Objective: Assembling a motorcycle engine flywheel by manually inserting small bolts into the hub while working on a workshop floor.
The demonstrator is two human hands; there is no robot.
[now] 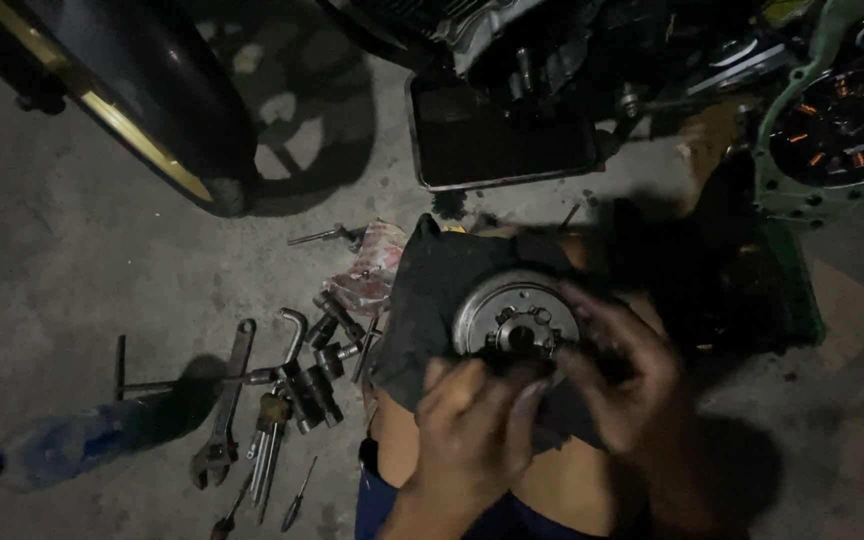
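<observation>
A round metal flywheel-like part lies on a black rag draped over my knee. My left hand grips the near edge of the part and the rag under it. My right hand holds the part's right rim, fingers curled over it. Both hands are dark with grease.
Several hand tools lie on the concrete floor at left: an adjustable wrench, sockets, screwdrivers. A plastic bottle lies far left. A black drain pan sits under the engine; a green stator cover is upper right. A motorcycle fender is upper left.
</observation>
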